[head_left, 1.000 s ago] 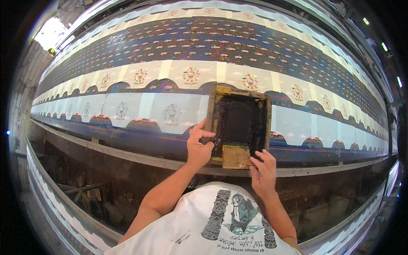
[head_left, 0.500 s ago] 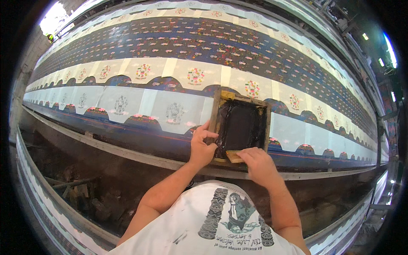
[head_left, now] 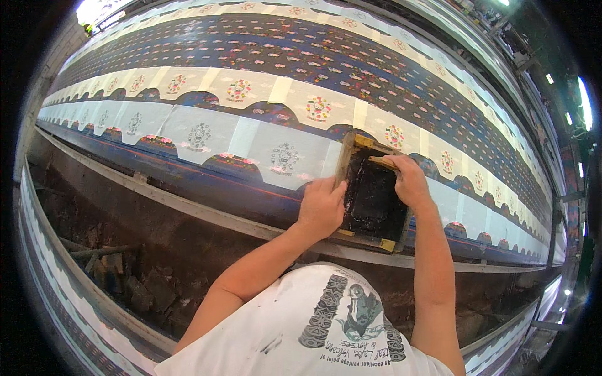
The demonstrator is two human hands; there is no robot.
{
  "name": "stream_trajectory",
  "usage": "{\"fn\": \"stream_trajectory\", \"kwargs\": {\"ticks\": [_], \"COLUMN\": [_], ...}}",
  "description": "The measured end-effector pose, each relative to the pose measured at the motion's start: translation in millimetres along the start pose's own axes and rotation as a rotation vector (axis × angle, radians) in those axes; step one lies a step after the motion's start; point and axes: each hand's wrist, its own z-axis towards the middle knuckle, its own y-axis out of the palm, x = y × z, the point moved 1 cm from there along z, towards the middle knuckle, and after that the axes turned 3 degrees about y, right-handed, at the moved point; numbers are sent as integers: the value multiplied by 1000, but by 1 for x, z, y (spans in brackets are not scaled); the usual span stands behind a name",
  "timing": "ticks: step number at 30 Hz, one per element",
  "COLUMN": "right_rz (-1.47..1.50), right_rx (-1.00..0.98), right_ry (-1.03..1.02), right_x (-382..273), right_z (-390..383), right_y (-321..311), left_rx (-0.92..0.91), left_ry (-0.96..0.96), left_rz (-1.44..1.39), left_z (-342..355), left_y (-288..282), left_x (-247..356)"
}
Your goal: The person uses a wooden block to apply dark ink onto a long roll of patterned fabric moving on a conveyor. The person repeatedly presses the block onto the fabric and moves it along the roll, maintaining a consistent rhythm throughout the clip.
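Note:
A small wooden screen-printing frame [head_left: 365, 141], with black ink over its mesh [head_left: 371, 210] and yellowed tape on parts of its rim, lies on pale blue fabric panels [head_left: 285, 156] printed with faint grey motifs. My left hand [head_left: 323, 205] grips the frame's left side. My right hand [head_left: 411, 185] is closed on a flat wooden squeegee [head_left: 380, 161], which sits inside the frame near its far end, tilted over the ink.
The long table carries rows of cream panels [head_left: 282, 94] with colourful printed motifs and dark patterned strips [head_left: 263, 44]. A rail [head_left: 188, 212] runs along the near edge, above a dark gap with debris [head_left: 125, 282]. Further racks [head_left: 552, 313] stand at the right.
My right hand has taken hold of the squeegee and moved it from the frame's near end to its far end. The frame and my left hand appear further right in view.

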Motion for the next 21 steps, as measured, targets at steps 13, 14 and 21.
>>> {"fn": "stream_trajectory", "kwargs": {"ticks": [13,14,21], "right_rz": [-54,-51,37], "right_rx": [-24,-18,-55], "right_ry": [-71,-84,-35], "right_x": [-78,-83,-90], "right_z": [-122,-131,-168], "right_y": [19,19,18], "left_rx": [65,102,35], "left_ry": [-65,-65,-222], "left_rz": [-151,-189,-317], "left_z": [-14,-17,-21], "left_y": [23,27,26], "left_x": [-12,-15,-8]}}
